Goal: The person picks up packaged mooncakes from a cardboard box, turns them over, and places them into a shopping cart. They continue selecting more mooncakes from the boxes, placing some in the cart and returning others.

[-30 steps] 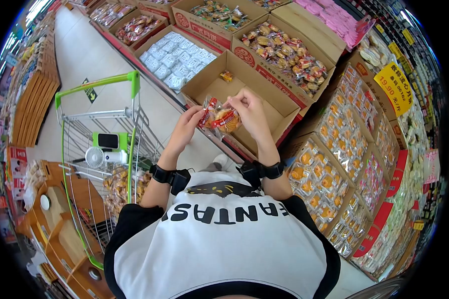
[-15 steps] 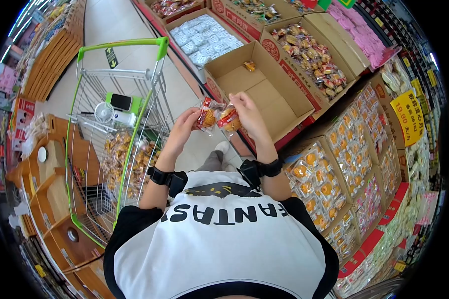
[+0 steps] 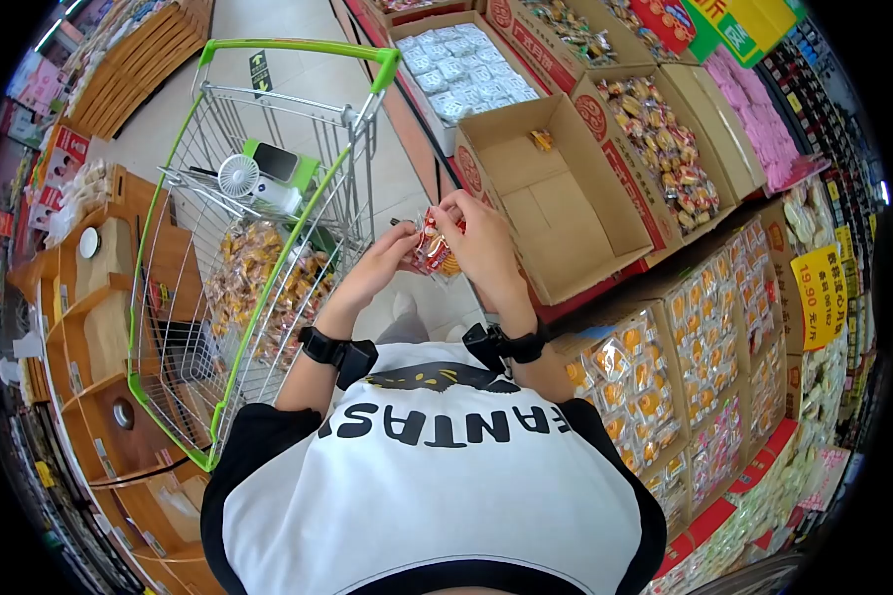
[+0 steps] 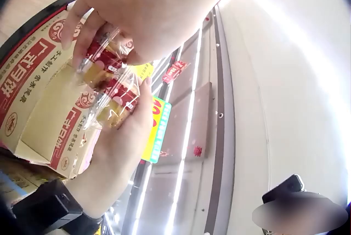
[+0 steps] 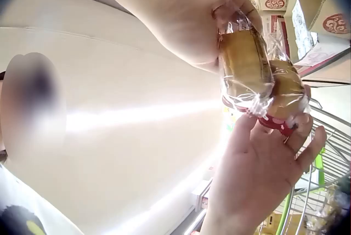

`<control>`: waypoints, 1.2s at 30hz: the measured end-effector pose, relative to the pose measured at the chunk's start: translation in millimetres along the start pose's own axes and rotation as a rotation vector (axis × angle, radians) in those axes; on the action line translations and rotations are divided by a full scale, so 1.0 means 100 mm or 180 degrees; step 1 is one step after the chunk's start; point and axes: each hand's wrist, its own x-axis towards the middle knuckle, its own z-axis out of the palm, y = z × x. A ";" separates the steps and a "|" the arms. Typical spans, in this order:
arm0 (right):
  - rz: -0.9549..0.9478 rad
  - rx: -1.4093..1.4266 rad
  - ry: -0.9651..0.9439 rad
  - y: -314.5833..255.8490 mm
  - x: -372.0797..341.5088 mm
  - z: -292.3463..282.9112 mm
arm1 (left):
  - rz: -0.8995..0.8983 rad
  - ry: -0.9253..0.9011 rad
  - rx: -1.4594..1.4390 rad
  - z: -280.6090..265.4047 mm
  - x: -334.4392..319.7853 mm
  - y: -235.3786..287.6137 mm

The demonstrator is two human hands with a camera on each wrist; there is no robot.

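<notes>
In front of the shirt my two hands meet over two mooncakes in clear and red wrappers. My left hand [image 3: 382, 263] pinches one wrapped mooncake [image 4: 104, 57] between thumb and fingers. The other wrapped mooncake [image 5: 244, 62] is gripped by my right hand [image 3: 481, 248], its fingertips at the end of the wrapper. Side by side, the two packets overlap in the right wrist view. A cardboard box [image 3: 566, 233] lies just beyond my right hand, with one small wrapped piece [image 3: 541, 139] at its far end.
To the left stands a green-edged shopping cart [image 3: 223, 397] with a large bag of wrapped pastries [image 3: 258, 278], a white fan [image 3: 238, 177] and a phone [image 3: 275, 161]. Boxes of white packets [image 3: 456, 69] and wrapped pastries [image 3: 660, 139] line the far right. Packaged cakes [image 3: 625, 387] fill trays nearer.
The hands have drawn closer together, bringing the two mooncakes side by side. In the head view the cart and boxes have shifted to the right.
</notes>
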 end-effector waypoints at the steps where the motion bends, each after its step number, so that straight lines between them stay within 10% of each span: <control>1: -0.0046 0.0043 0.0084 -0.03 0.04 0.05 | 0.0006 0.0058 -0.0110 -0.06 0.00 -0.01; 24: -0.1387 0.0206 0.0190 -1.18 0.88 1.76 | 0.0830 0.0549 -0.0387 -1.68 -0.85 0.40; 36: -0.1257 0.0126 -0.1682 -1.42 0.91 2.24 | 0.1122 0.1691 -0.0667 -2.23 -1.42 -0.04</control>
